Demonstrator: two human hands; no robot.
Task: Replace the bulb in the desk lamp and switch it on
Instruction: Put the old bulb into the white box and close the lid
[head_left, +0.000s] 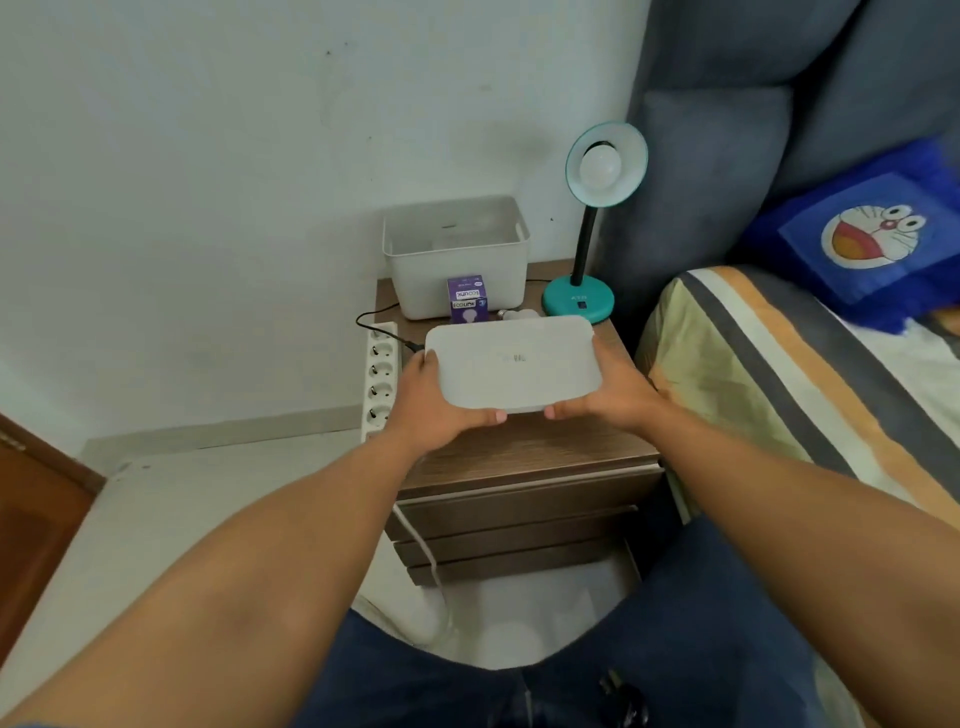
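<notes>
A teal desk lamp (579, 300) stands at the back right of the wooden nightstand (524, 452), its shade tilted toward me with a white bulb (601, 165) in the socket. A purple bulb box (467, 300) stands in front of an open white storage bin (457, 260). A loose white bulb (517, 314) lies beside the box. I hold the bin's flat white lid (514, 364) above the nightstand: my left hand (431, 400) grips its left edge, my right hand (613, 389) its right edge.
A white power strip (382, 379) hangs along the nightstand's left side with a black cord plugged in near its top. A bed with a striped sheet (779, 374) and a blue cartoon pillow (878, 239) lies to the right. A grey headboard stands behind the lamp.
</notes>
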